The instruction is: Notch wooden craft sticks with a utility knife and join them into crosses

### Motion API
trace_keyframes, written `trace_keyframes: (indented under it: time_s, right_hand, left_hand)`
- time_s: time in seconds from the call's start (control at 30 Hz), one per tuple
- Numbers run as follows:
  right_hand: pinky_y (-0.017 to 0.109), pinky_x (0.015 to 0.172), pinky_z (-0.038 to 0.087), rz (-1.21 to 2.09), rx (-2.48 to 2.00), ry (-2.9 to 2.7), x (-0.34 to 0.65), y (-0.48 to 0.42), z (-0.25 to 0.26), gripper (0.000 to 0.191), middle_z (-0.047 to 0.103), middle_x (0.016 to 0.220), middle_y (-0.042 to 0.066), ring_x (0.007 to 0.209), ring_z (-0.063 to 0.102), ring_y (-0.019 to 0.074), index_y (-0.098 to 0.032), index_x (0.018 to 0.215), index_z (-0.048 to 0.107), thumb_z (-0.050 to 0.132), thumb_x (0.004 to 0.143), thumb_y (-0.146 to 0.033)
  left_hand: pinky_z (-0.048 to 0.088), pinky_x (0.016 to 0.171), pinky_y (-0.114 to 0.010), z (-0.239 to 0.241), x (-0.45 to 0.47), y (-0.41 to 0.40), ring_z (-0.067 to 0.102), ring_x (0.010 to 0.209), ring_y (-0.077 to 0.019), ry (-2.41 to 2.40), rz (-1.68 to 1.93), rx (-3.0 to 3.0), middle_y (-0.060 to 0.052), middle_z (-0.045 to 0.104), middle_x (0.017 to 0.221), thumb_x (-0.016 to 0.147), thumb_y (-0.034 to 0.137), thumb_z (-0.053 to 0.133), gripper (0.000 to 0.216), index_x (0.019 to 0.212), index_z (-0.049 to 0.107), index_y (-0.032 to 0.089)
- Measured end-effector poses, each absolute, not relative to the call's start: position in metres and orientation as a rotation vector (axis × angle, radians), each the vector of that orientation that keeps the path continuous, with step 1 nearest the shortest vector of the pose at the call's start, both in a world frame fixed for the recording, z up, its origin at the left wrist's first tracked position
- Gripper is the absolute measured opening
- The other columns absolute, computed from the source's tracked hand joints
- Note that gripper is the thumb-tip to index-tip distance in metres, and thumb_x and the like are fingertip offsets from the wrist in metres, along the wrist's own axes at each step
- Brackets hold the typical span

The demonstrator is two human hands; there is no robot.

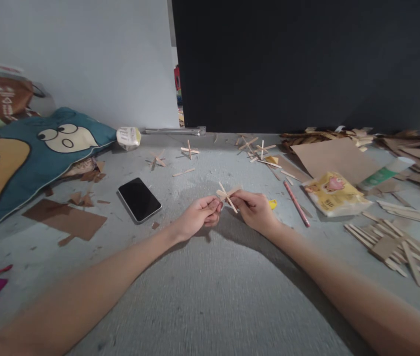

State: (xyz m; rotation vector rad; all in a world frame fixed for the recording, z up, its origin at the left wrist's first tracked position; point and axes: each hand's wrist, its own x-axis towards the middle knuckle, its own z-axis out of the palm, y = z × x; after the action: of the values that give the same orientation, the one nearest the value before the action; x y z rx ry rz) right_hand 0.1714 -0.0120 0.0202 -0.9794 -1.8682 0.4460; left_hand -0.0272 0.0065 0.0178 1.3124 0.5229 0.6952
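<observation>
The right hand [253, 211] pinches a star of sticks [227, 196] over the surface [202, 287], while the left hand [199, 217] is curled closed just beside it, on what I cannot tell, so this looks like the joining step, and next seems to need a steady grip.

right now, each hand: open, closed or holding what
Left hand: closed, at the crossed wooden sticks; grip on them cannot be told.
Right hand: closed, holding the crossed wooden sticks.

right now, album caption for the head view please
Two hands at crossed wooden sticks over a gray tabletop, a phone nearby.
</observation>
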Motion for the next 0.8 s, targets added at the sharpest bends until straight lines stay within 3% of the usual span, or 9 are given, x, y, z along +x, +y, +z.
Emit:
trace_keyframes:
  time_s: [0.13,0.33,0.57,0.8]
  right_hand:
    - [0.023,0.052,0.038,0.502,-0.961,-1.902,0.173,-0.010,0.021,0.035,0.053,0.059,-0.002,0.053,0.044,0.0119,-0.020,0.077,0.065,0.046,0.101,-0.036]
    - [0.023,0.053,0.039,0.557,-0.946,-1.926,0.175,-0.008,0.018,0.032,0.061,0.064,0.000,0.056,0.051,0.0130,-0.020,0.084,0.071,0.047,0.100,-0.034]
    - [0.023,0.055,0.039,0.582,-0.944,-1.917,0.171,-0.010,0.014,0.031,0.059,0.065,-0.001,0.056,0.049,0.0125,-0.020,0.083,0.066,0.046,0.102,-0.035]
    - [0.023,0.051,0.037,0.584,-0.945,-1.883,0.166,-0.014,0.018,0.031,0.054,0.062,-0.002,0.052,0.046,0.0117,-0.020,0.085,0.065,0.045,0.103,-0.034]
  left_hand:
    - [0.017,0.050,-0.026,0.018,-0.027,0.007,0.019,0.048,-0.0074,0.504,0.689,1.338,0.009,0.024,0.059,0.095,0.057,0.058,0.042,0.078,0.045,0.021]
    - [0.018,0.050,-0.026,0.020,-0.026,0.005,0.023,0.049,-0.0077,0.527,0.743,1.391,0.008,0.030,0.063,0.093,0.062,0.058,0.045,0.078,0.047,0.020]
    - [0.028,0.055,-0.028,0.025,-0.026,-0.001,0.038,0.053,-0.0105,0.544,0.682,1.466,0.005,0.043,0.058,0.102,0.046,0.047,0.033,0.083,0.052,0.019]
    - [0.023,0.051,-0.025,0.016,-0.020,-0.001,0.030,0.047,-0.0082,0.463,0.783,1.217,0.009,0.034,0.053,0.101,0.042,0.053,0.031,0.081,0.051,0.019]
